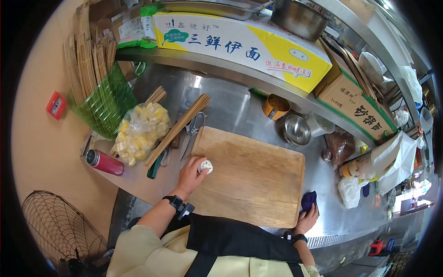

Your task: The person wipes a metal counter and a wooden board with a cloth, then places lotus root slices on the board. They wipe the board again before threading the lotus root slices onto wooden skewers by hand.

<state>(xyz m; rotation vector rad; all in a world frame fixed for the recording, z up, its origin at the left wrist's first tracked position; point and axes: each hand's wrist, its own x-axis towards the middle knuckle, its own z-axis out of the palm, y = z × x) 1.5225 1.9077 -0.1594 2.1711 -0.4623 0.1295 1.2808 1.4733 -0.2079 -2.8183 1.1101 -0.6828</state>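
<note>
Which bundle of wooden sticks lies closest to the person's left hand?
The long bundle slanting beside the scissors. The shorter bundle is partly behind the bag of yellow chunks, and the upright sticks are farther off in the green bag.

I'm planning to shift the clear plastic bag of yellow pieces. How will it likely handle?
The clear plastic bag will probably be floppy: its thin, wrinkled film bulges around the pieces. Its contents, chunky yellow pieces, would likely shift and sag when lifted. Pushed toward the long bundle of wooden skewers close beside it, it may nudge them.
</note>
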